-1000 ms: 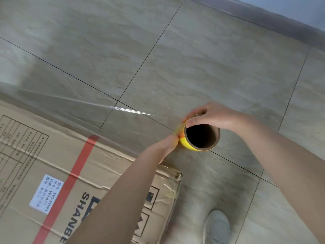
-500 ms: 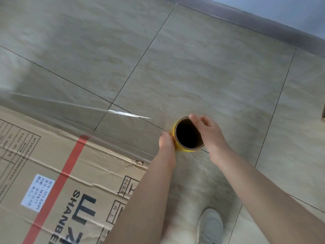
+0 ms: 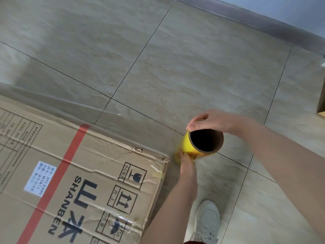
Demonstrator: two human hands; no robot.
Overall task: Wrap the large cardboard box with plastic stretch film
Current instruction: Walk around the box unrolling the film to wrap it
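head: right hand [image 3: 216, 122] atop film roll [image 3: 187, 145]

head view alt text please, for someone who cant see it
Two hands hold a yellow stretch film roll beside the corner of a large cardboard box on a tiled floor: the right hand pinches its top rim, the left hand grips it lower down. A sheet of clear film stretches along the box's far edge toward the roll.

The cardboard box [image 3: 98, 155] bears black "SHANBEN" beside large 山本, plus three framed handling signs [image 3: 125, 199]: a glass with 小心轻放, twin arrows with 向上, and an umbrella. Its white label [image 3: 40, 176] shows "W2A11" (the rest too small).
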